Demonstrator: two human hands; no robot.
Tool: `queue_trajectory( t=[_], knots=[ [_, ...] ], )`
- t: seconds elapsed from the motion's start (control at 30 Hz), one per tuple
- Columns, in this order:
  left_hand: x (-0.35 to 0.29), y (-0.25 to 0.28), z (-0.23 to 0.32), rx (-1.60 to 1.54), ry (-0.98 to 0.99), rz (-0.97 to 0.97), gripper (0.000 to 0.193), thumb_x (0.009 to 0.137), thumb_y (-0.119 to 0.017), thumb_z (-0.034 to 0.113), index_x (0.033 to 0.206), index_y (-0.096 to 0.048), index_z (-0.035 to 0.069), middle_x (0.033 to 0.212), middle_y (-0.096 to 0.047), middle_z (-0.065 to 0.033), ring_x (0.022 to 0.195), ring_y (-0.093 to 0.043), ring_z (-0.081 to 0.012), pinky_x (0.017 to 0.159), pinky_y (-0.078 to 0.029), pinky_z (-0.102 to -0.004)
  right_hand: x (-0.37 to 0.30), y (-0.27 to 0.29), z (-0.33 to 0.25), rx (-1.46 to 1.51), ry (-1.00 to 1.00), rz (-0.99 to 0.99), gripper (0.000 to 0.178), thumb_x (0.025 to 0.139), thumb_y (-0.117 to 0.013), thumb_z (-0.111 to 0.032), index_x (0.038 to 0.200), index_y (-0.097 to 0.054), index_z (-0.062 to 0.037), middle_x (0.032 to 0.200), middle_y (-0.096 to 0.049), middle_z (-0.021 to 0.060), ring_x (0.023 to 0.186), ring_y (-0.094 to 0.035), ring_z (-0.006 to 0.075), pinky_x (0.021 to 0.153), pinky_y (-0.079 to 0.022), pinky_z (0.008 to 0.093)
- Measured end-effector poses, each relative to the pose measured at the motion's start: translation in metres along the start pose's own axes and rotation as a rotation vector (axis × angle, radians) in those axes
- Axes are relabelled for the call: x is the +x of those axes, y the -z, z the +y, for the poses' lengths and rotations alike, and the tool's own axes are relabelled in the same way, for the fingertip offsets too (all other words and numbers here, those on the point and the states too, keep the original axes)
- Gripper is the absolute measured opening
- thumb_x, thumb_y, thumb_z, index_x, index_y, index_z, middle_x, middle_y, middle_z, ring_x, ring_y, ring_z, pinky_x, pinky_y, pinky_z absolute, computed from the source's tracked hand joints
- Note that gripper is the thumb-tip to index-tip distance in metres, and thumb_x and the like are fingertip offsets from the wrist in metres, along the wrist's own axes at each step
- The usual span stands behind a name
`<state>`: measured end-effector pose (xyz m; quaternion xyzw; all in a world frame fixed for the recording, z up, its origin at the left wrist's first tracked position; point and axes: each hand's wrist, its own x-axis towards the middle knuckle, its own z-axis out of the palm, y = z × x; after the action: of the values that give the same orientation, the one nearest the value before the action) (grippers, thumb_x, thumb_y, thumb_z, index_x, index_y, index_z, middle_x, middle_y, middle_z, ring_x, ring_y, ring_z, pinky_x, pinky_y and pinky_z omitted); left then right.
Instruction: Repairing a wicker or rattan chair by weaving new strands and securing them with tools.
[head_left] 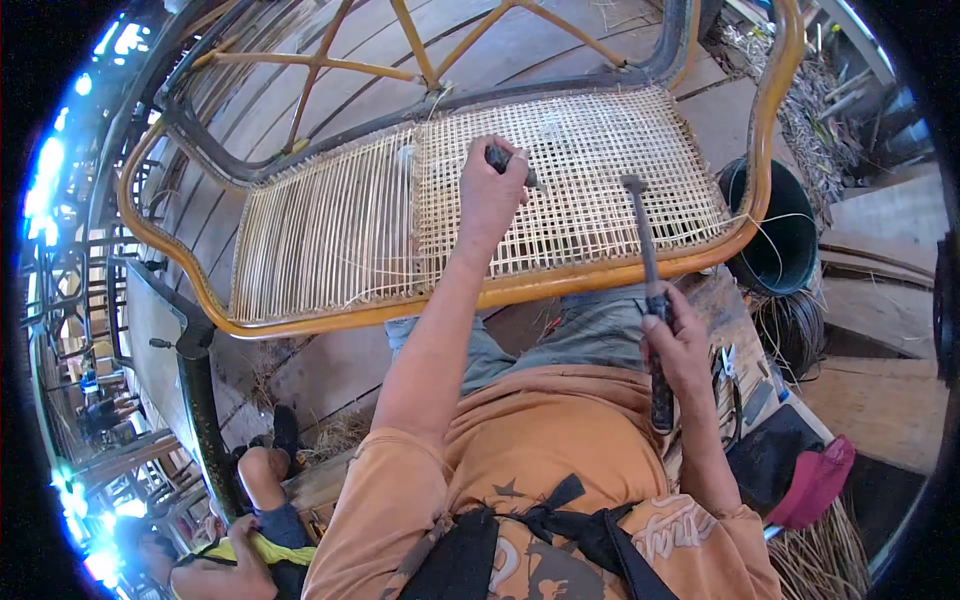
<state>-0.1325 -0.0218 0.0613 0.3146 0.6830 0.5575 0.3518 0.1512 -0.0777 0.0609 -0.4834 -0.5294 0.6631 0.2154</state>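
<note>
The person's left hand (490,188) is raised over the woven panel (580,150), its fingers closed round a small dark tool (497,157) that they mostly hide. A dark tip shows beyond the fingers on the right, but whether it touches the weave cannot be told. The right hand (680,335) is wrapped round the dark handle of a hammer (648,235), near the person's right side. The hammer slants upward, its head over the right part of the panel and to the right of the left hand; contact with the strands cannot be made out.

The panel lies in front of the person, within a curved, honey-coloured rattan frame (560,287) whose near rail passes just above the lap. On its right part, pale strands cross in an open grid; on its left part, they run mostly one way, side by side. A loose strand (795,216) loops out past the right end of the frame, above a dark green bucket (775,240).

To the person's right, scissors or pliers (727,362) lie on a wooden bench (715,303), near a coil of dark cord (793,335). A red cloth item (815,483) lies further down that side. At lower left, a co-worker (232,565) in a yellow and black top sits low.
</note>
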Motion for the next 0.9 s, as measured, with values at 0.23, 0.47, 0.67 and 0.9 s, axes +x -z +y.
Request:
queue_trajectory(
  t=[0.23, 0.47, 0.67, 0.9],
  knots=[
    [0.008, -0.023, -0.014, 0.01, -0.029, -0.052, 0.019, 0.086, -0.062, 0.014, 0.096, -0.048, 0.006, 0.068, -0.056, -0.0049, 0.049, -0.054, -0.0097, 0.044, -0.045, -0.024, 0.011, 0.005, -0.005, -0.226, -0.06, 0.125, 0.046, 0.086, -0.059, -0.013, 0.13, -0.046, -0.0061, 0.08, -0.058, 0.0036, 0.063, -0.058, 0.0133, 0.056, -0.049, 0.0287],
    [0.018, -0.038, -0.021, 0.078, -0.056, -0.085, 0.018, 0.086, -0.061, 0.013, 0.095, -0.048, 0.004, 0.067, -0.055, -0.0051, 0.047, -0.054, -0.011, 0.044, -0.045, -0.0261, 0.017, -0.02, 0.014, -0.587, 0.124, -0.187, 0.047, 0.084, -0.06, -0.018, 0.128, -0.045, -0.0082, 0.099, -0.061, 0.0233, 0.095, -0.059, 0.0405, 0.082, -0.046, 0.0432],
    [0.015, -0.041, -0.025, 0.132, -0.064, -0.084, 0.017, 0.087, -0.061, 0.013, 0.095, -0.048, 0.005, 0.066, -0.056, -0.0046, 0.047, -0.054, -0.0109, 0.043, -0.043, -0.0254, 0.04, -0.043, 0.014, -0.631, 0.165, -0.222, 0.05, 0.085, -0.058, -0.016, 0.13, -0.039, -0.0032, 0.107, -0.058, 0.0279, 0.102, -0.056, 0.0434, 0.088, -0.043, 0.0468],
    [0.014, -0.049, -0.022, 0.151, -0.065, -0.062, 0.019, 0.087, -0.06, 0.015, 0.096, -0.048, 0.004, 0.066, -0.055, -0.0044, 0.049, -0.054, -0.0121, 0.045, -0.046, -0.0273, 0.056, -0.045, -0.011, -0.549, 0.04, -0.189, 0.048, 0.085, -0.057, -0.015, 0.128, -0.039, 0.0, 0.105, -0.058, 0.0299, 0.102, -0.054, 0.045, 0.085, -0.044, 0.0484]
  ],
)
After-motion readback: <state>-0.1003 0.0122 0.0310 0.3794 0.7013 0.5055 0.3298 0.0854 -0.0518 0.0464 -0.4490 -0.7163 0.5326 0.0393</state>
